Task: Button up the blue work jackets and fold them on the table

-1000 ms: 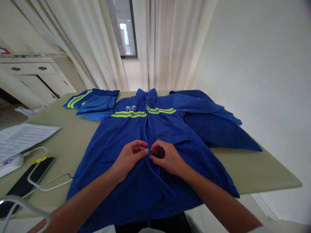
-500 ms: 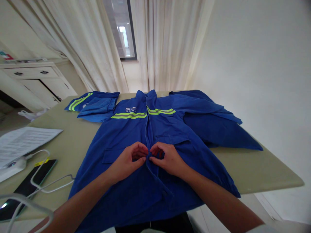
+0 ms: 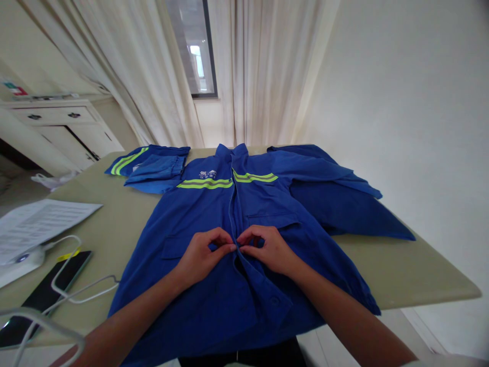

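Observation:
A blue work jacket with yellow-green and grey stripes across the chest lies front up on the table, collar at the far end. My left hand pinches the edge of its front placket at about pocket height. From the other side, my right hand pinches the placket too, and the fingertips of both hands nearly meet. Whatever small fastener may be between the fingers is hidden. Below the hands the front flap folds open to the right, where a round button shows near the hem.
Folded blue garments lie at the far left, and dark blue cloth lies under the right sleeve. On the left of the table are printed paper, a black phone and a white cable. Curtains hang behind.
Both hands have closed together on the placket. The lower front flap has lifted and turned outward to the right, baring a button near the hem.

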Available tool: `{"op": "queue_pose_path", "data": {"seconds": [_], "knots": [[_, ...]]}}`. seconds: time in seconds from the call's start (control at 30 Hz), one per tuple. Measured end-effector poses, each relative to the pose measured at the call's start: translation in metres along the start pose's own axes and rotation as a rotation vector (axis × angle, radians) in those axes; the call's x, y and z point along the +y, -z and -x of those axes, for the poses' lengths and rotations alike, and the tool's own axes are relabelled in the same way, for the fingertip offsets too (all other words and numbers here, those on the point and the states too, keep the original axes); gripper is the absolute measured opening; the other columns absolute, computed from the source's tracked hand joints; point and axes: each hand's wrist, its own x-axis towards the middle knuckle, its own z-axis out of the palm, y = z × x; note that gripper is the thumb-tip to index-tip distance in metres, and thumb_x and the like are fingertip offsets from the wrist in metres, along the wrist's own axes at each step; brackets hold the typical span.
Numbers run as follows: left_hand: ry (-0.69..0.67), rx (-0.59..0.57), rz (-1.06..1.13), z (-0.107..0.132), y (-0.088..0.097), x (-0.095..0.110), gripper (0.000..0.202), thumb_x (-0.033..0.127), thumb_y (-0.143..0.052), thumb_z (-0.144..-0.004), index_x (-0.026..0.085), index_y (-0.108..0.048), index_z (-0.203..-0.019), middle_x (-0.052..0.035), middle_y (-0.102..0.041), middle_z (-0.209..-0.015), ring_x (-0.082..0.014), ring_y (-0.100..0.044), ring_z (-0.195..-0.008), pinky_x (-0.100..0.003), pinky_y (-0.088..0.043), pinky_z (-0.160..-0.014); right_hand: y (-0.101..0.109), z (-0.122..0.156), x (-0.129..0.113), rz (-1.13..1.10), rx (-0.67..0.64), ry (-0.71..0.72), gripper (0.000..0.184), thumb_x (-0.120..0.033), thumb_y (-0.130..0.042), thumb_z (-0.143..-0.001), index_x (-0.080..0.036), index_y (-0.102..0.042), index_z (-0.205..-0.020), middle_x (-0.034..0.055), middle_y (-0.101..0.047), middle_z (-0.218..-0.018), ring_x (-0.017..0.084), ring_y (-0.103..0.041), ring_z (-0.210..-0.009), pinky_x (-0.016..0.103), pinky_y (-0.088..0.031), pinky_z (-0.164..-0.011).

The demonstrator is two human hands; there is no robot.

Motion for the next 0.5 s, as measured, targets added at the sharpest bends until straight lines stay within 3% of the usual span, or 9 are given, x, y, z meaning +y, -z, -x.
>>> {"op": "queue_pose_path", "data": {"seconds": [0.1,0.23,0.5], "knots": [[-0.032,-0.041,-0.043,-0.0006,0.0024,-0.0006,0.015,0.036,-0.073,-0.093,0.022,-0.078,-0.091,-0.0012,-0.078,-0.085,-0.0167,-0.072,-0.079,-0.026,-0.054,-0.076,0.0001,0.0004,0.0000,-0.007,0.002,-0.010,0.013,-0.016,-0.082,-0.081,-0.021,-0.081,-0.093,0.0010,-0.079,-0.089,0.017,-0.071,-0.080,0.026,-0.052,-0.071],[0.022,-0.099,0.078,0.0017,0.0035,-0.0018,0.018,0.034,-0.071,-0.094,0.021,-0.079,-0.102,-0.0034,-0.082,-0.095,-0.0187,-0.077,-0.087,-0.027,-0.059,-0.080,-0.0001,-0.0004,0.0000,-0.020,0.019,-0.002,0.012,-0.019,-0.083,-0.081,-0.021,-0.082,-0.092,0.0013,-0.080,-0.089,0.017,-0.072,-0.080,0.026,-0.052,-0.071],[-0.083,0.043,-0.112,0.0034,-0.0025,0.0040,0.011,0.021,-0.072,-0.086,0.021,-0.081,-0.092,-0.0018,-0.081,-0.084,-0.0176,-0.077,-0.074,-0.025,-0.060,-0.071,-0.0002,-0.0012,0.0008,-0.040,0.024,-0.031,0.010,-0.018,-0.083,-0.080,-0.021,-0.082,-0.090,0.0006,-0.080,-0.084,0.016,-0.071,-0.077,0.025,-0.051,-0.069]]}}
